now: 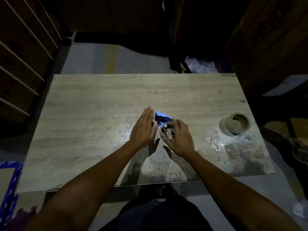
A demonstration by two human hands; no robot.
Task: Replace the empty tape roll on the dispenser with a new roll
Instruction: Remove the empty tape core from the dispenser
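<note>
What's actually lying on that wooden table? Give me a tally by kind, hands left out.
Blue tape dispenser, with the empty core on its wheel: 1
Brown tape rolls, two stacked together at the right: 2
Crumpled clear plastic scraps: 2, the second one beside the left hand
Total: 5

The scene is dim, with one pool of light falling from above the camera onto the middle of the wooden table (pixel 100 100), while everything from nine round to three o'clock sinks into near black. The left hand (pixel 144 129) and right hand (pixel 179 138) throw short dark shadows toward six o'clock. Glare whitens the crumpled plastic film (pixel 214 143) at four o'clock, the table's edges bow with wide-angle distortion, and detail is soft and smeared throughout.
</note>
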